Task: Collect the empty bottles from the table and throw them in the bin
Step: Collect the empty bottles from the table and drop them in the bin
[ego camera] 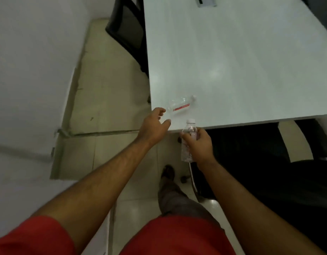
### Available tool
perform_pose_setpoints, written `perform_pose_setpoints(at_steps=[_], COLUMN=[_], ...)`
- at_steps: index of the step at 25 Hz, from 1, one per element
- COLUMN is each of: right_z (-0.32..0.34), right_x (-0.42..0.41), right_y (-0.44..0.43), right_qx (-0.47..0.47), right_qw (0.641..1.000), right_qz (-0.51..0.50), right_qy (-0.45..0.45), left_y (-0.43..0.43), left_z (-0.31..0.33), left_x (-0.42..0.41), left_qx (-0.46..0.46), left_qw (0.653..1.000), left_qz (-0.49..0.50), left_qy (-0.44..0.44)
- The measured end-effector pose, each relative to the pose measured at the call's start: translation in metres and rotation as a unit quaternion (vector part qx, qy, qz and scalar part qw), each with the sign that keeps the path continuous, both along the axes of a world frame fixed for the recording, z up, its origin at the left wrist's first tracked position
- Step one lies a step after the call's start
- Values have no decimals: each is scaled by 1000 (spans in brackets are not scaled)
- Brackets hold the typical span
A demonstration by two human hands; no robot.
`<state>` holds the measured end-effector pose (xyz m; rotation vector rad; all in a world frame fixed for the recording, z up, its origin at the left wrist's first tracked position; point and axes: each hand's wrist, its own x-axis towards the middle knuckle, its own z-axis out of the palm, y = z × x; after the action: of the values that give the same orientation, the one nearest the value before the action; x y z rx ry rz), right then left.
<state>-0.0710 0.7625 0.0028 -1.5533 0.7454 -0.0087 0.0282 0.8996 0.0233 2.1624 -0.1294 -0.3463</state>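
Observation:
A clear empty bottle with a red label (181,104) lies on its side near the front left corner of the white table (241,61). My left hand (154,125) hovers just short of it at the table corner, fingers apart and holding nothing. My right hand (199,144) is wrapped around a second clear bottle with a white cap (188,138), held upright just off the table's front edge. No bin is in view.
A black chair (126,28) stands at the table's left side. Another dark chair (269,162) sits under the front edge at the right. A white wall (30,70) runs along the left, with tiled floor (107,98) between it and the table.

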Motion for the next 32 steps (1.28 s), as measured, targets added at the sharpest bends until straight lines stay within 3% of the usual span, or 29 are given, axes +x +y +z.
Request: perform_pose_setpoints(at_steps=[3,6,10,12,14,16,19,24,32], right_z=[-22,-39,-55,-61,-59,-48,-25,24,62], right_x=[50,90,124,125,124,122,123,85,-18], right_y=[-24,-48,-63,-61,-58,-50,-30,37,131], right_qx=[14,38,31,36,53,71,83,128,171], right_qw=[997,991,989,988,988,988,991,992,977], right_qz=[-79,-121,-123,-121,-118,-114,-88,-21,128], right_qy=[13,38,75,85,86,75,51,-9,-1], left_y=[-42,-79,-100,-97,-90,-72,-31,59,168], left_z=[-20,-48,-77,-79,-70,-51,-25,26,51], left_x=[65,115,142,143,145,142,128,53,-82], left_qx=[112,228,295,217,81,-28,-154,-268,-299], left_qw=[988,952,914,949,981,975,949,929,926], left_qz=[-84,-176,-268,-227,-148,-99,-43,-7,86], left_qy=[-61,-105,-77,-21,93,197,272,255,213])
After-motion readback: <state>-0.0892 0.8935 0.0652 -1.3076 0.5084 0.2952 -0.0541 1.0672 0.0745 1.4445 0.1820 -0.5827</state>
